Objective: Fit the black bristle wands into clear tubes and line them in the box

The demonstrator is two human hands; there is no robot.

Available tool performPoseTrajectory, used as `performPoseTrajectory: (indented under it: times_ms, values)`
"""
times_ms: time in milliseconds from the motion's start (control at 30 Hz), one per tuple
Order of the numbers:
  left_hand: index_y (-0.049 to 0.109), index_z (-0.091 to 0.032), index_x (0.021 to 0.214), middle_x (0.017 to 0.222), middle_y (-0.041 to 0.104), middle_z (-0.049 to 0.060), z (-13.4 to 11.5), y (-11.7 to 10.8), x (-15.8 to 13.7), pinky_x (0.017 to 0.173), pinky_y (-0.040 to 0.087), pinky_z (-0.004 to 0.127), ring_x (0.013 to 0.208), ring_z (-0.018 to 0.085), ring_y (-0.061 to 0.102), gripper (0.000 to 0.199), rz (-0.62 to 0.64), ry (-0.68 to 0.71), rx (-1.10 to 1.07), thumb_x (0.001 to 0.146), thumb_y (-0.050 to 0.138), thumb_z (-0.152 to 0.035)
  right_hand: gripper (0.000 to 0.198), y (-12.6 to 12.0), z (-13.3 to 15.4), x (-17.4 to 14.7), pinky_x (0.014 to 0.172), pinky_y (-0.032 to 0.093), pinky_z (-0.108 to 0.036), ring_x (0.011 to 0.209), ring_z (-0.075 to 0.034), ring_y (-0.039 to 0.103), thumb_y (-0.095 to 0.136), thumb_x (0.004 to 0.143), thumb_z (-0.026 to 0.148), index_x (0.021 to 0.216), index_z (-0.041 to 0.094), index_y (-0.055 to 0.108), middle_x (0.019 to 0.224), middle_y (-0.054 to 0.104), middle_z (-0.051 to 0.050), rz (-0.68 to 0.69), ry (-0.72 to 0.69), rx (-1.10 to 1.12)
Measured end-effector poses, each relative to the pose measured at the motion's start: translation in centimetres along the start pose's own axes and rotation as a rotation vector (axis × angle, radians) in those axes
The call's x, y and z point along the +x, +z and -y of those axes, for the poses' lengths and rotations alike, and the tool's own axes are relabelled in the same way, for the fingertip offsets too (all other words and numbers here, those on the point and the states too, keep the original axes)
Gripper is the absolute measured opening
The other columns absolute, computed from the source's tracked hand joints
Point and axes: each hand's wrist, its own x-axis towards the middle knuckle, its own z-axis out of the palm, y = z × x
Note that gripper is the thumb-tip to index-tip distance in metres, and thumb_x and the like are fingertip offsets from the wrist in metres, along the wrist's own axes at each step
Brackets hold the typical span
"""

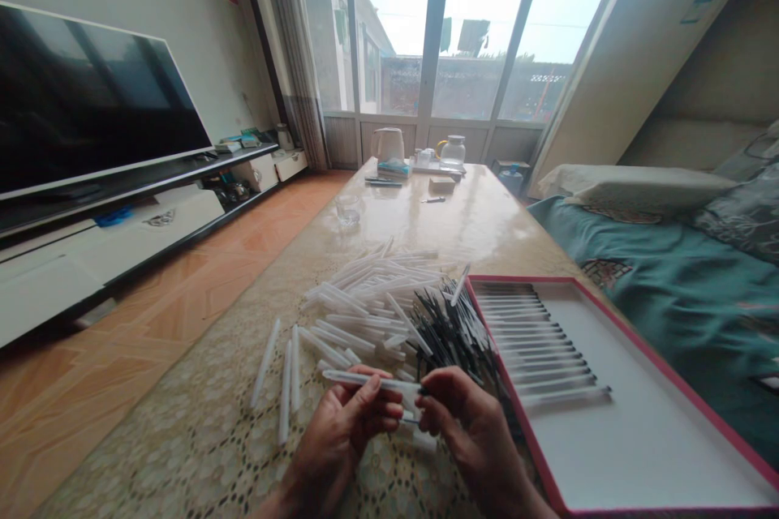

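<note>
A translucent white plastic tube (371, 379), like a pen barrel, lies level between my hands. My left hand (341, 430) is closed round its left part, thumb on top. At the tube's right end, my right hand (466, 422) pinches a small dark piece (423, 390), mostly hidden by the fingers. Beyond my hands spreads a loose heap of similar white tubes (365, 284). Thin black sticks (438, 328) lie piled beside it. Several tubes with dark ends are lined up in a red-rimmed white tray (657, 454) on the right.
A few separate tubes (285, 393) lie left of the heap on the patterned tabletop (200, 430). Farther back stand a drinking glass (348, 211), a small box (441, 184), a glass jug (452, 152) and a white kettle (388, 143). A sofa (645, 259) borders the table's right side.
</note>
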Motion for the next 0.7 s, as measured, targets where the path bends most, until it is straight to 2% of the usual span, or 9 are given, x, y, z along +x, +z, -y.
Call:
performPoseTrajectory:
  times_ms: [167,267,433,500,633,700]
  values:
    - [0.066,-0.013,0.081,0.068,0.074,0.008,-0.01,0.19,-0.14,0.059,0.054,0.025,0.06,0.017,0.068,0.017,0.035,0.024,0.038,0.073,0.075,-0.024,0.025,-0.33,-0.25,-0.18,0.052,0.04,-0.02,0.053,-0.011,0.055,0.042,0.095,0.033,0.076,0.02,0.052,0.063,0.056,0.003,0.006,-0.091,-0.319]
    - [0.066,-0.012,0.08,0.067,0.074,0.008,-0.02,0.25,-0.16,0.055,0.052,0.024,0.058,0.016,0.068,0.018,0.06,0.019,0.041,0.072,0.076,-0.025,0.032,-0.49,-0.37,-0.26,0.052,0.037,-0.02,0.052,-0.011,0.052,0.035,0.096,0.032,0.07,0.021,0.05,0.059,0.054,0.003,-0.012,-0.17,-0.436]
    - [0.066,-0.013,0.082,0.068,0.074,0.007,0.06,-0.03,0.11,0.058,0.053,0.024,0.06,0.015,0.068,0.019,0.03,0.032,0.02,0.072,0.076,-0.027,0.014,-0.47,-0.41,-0.3,0.052,0.038,-0.019,0.053,-0.011,0.055,0.038,0.095,0.03,0.097,0.021,0.048,0.065,0.058,0.004,0.052,-0.168,-0.42]
    - [0.066,-0.013,0.082,0.068,0.074,0.007,0.14,-0.22,0.29,0.058,0.053,0.024,0.06,0.015,0.069,0.02,0.054,0.023,0.018,0.072,0.076,-0.028,0.014,-0.46,-0.52,-0.31,0.052,0.038,-0.019,0.053,-0.011,0.055,0.036,0.096,0.029,0.091,0.021,0.046,0.064,0.058,0.004,0.061,-0.156,-0.419]
    - [0.067,-0.012,0.079,0.066,0.074,0.007,0.21,-0.33,0.38,0.053,0.051,0.022,0.057,0.015,0.068,0.023,0.122,0.011,0.021,0.07,0.078,-0.03,0.037,-0.5,-0.83,-0.34,0.052,0.035,-0.02,0.051,-0.011,0.054,0.027,0.099,0.034,0.07,0.022,0.047,0.057,0.054,0.003,0.071,-0.128,-0.443]
    - [0.067,-0.012,0.08,0.067,0.074,0.007,0.19,-0.25,0.25,0.054,0.051,0.023,0.057,0.015,0.068,0.023,0.107,0.015,0.021,0.07,0.078,-0.03,0.037,-0.46,-0.87,-0.39,0.051,0.035,-0.021,0.051,-0.012,0.054,0.026,0.098,0.037,0.073,0.022,0.049,0.056,0.054,0.003,0.062,-0.129,-0.431]
